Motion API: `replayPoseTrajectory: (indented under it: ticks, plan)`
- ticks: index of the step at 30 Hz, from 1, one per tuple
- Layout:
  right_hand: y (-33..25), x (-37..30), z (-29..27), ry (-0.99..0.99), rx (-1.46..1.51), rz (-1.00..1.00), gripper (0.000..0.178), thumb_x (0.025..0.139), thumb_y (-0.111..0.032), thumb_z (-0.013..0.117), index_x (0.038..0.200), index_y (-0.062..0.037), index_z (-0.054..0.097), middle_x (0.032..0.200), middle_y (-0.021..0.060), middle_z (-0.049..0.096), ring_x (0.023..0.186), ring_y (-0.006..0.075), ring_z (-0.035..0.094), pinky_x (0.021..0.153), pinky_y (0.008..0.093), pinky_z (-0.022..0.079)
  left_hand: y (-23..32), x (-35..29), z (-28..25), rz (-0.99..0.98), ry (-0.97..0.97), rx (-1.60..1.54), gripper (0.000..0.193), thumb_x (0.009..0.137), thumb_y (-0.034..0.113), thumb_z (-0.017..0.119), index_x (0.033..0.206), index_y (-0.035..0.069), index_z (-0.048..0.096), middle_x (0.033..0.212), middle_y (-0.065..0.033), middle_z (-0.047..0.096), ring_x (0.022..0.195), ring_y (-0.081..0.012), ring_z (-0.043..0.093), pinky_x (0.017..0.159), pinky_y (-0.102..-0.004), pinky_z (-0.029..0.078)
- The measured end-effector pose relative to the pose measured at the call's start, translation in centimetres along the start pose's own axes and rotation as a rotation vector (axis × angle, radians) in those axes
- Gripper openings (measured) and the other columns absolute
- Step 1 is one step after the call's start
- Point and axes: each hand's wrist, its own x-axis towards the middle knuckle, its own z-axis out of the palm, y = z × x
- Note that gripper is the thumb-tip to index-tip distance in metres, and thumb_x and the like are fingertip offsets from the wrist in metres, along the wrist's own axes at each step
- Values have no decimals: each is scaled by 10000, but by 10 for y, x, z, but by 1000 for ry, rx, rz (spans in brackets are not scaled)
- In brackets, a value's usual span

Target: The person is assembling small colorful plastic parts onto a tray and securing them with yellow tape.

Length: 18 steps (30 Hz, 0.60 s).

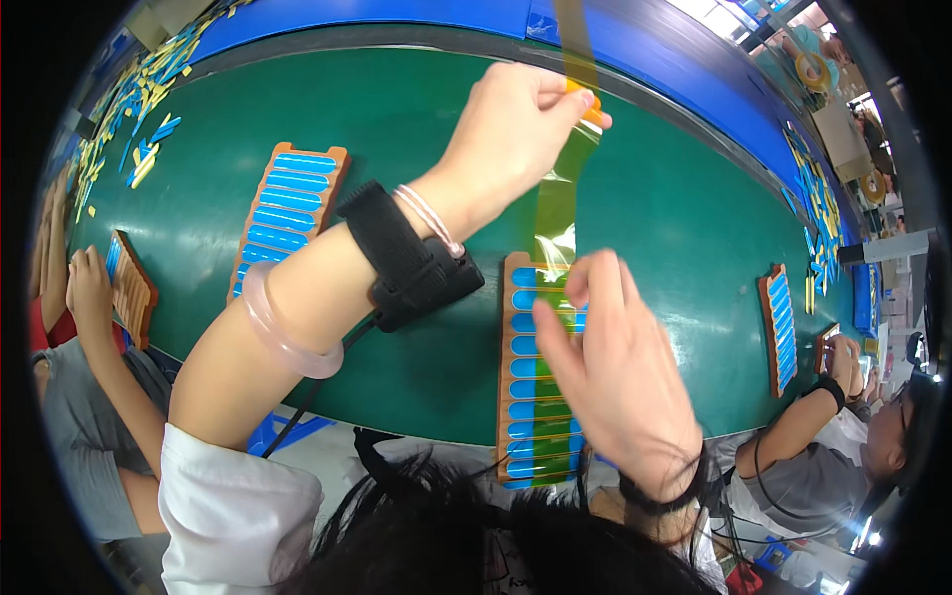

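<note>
A long strip of clear yellow tape (557, 213) hangs from the top edge of the head view down to a brown slotted tray (507, 372) in front of me. Its lower part lies along the tray, over a row of blue rounded strips (522, 409). High over the table, my left hand (516, 134) is closed on a small orange tool (580, 91) right at the tape; its exact kind is hidden by my fingers. My right hand (630, 372) is over the tray's right side, thumb apart from the bent fingers, with nothing seen in it. It covers part of the tape and tray.
Another brown tray of blue strips (288, 188) lies to the left, and one more (779, 327) at the far right. Loose blue and yellow strips (159, 79) pile at the far left. Co-workers' hands (89, 283) handle trays at both sides. A blue ledge (397, 22) borders the green table.
</note>
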Motion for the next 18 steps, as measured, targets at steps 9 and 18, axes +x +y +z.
replayPoseTrajectory:
  ticks: [9, 18]
  plan:
    - [12, 42, -8, 141, -144, -323, 190, 796, -134, 461, 898, 8, 388, 836, 217, 493, 806, 401, 495, 701, 431, 392, -15, 0, 5, -68, -85, 91, 235, 871, 135, 469, 954, -50, 587, 913, -86, 631, 876, -96, 557, 795, -251, 436]
    - [89, -3, -53, 204, -189, -126, 260, 786, -79, 480, 1008, 12, 378, 965, 212, 442, 846, 402, 493, 706, 443, 426, -28, 7, -32, 392, -298, 1324, 457, 767, 139, 563, 1172, 0, 405, 1158, -152, 490, 1155, -265, 407, 878, -370, 388]
